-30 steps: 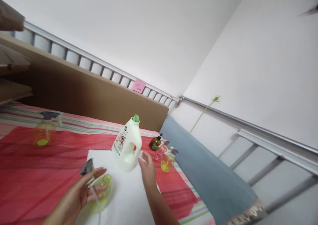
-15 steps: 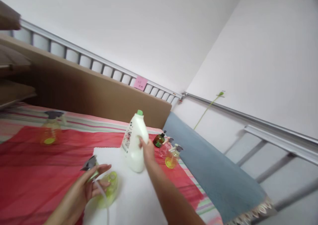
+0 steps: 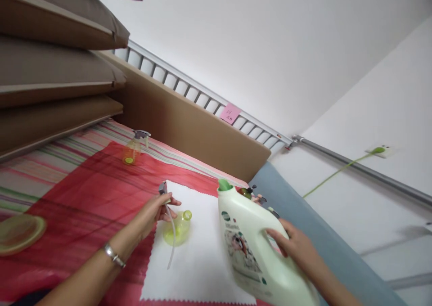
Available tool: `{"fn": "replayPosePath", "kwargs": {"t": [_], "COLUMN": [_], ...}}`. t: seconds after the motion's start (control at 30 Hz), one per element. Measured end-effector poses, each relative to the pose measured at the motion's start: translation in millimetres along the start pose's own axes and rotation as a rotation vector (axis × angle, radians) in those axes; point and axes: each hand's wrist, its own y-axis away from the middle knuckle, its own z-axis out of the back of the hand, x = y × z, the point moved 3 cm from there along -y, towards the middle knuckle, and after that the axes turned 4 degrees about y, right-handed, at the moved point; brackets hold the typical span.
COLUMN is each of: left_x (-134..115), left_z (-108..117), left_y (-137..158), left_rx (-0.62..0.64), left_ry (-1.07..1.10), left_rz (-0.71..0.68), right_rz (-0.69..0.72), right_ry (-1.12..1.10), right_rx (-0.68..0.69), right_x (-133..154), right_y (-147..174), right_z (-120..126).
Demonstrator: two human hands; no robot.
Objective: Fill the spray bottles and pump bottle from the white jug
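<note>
Nearest my camera: right hand (image 3: pixel 299 245), grip closed through the handle of the big pale-green jug (image 3: pixel 251 238). Jug's long axis tilts, base low toward the bottom edge of view, green top (image 3: pixel 224 185) up and to the left. Base runs off the frame; I can't tell whether it touches anything.

Left hand (image 3: pixel 161 208): grip loosely around a grey spray head (image 3: pixel 163 187), fingertips spread, its dip tube (image 3: pixel 173 247) hanging across the front of the squat yellow-green bottle (image 3: pixel 182 231).

Key relation: that bottle sits between the hands, left of the jug, its bare neck tipped toward the jug's side. Left hand is much nearer, just beside it; I can't make out whether fingers touch.

Room: bare white sheet (image 3: pixel 202 270) between bottle and jug. Sheet's left edge passes under the left forearm; red cloth (image 3: pixel 101 198) beyond.

Farther out: brown bottle (image 3: pixel 245 192) partly hidden behind the jug's shoulder, spray bottle (image 3: pixel 131 150) well apart at the red cloth's far corner, then the brown board (image 3: pixel 189 121) closing off the back.
</note>
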Motion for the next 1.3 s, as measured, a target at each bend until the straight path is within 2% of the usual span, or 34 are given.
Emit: {"fn": "replayPosePath", "kwargs": {"t": [0.23,0.4,0.53,0.73,0.87,1.0,1.3], "left_x": [3,11,21,29,33,36,38], "left_z": [-8,-14,-19,-20,-18,-17,-15], "left_y": [10,12,10,6,3,0,-1], "left_rx": [0.044,0.168,0.241,0.261,0.253,0.258,0.262], "left_ry": [-0.017,0.019,0.067,0.110,0.127,0.153,0.156], "left_rz": [0.015,0.059,0.108,0.118,0.142,0.167,0.191], "right_rz": [0.167,0.210,0.236,0.331,0.393,0.386,0.406], "right_ry": [0.144,0.218,0.285,0.383,0.435,0.514,0.596], "right_rx": [0.200,0.257,0.262,0.180,0.214,0.264,0.267], "right_x": [10,23,33,47,54,62,74], "right_y": [30,29,24,18,18,17,12], "right_z": [-8,-16,-19,-16,-11,-6,0]}}
